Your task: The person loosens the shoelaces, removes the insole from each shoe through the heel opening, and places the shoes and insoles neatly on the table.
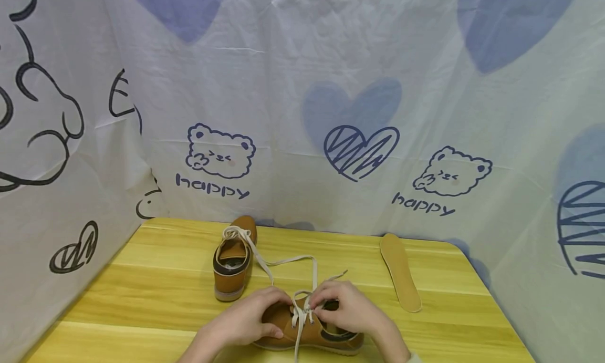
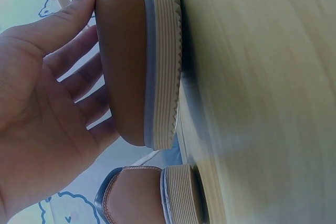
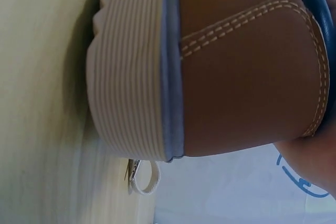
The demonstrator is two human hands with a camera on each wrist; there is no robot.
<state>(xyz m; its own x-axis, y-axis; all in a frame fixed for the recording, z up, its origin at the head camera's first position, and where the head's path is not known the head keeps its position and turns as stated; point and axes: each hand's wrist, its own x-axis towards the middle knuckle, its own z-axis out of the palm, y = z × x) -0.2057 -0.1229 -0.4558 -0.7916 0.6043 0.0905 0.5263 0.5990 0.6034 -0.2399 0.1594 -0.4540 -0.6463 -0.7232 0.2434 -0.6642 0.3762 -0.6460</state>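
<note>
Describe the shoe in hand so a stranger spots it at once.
On the yellow wooden table, look toward the near side. There a brown shoe sits crosswise, the left hand on its front and the right hand at its pale laces. Unlike the other brown shoe farther back, its toe points left rather than away.

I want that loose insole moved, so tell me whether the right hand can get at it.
Probably yes: the insole lies on the table to the right of the right hand, with nothing seen between them. That hand is at the laces, though, and would likely have to leave them first.
</note>
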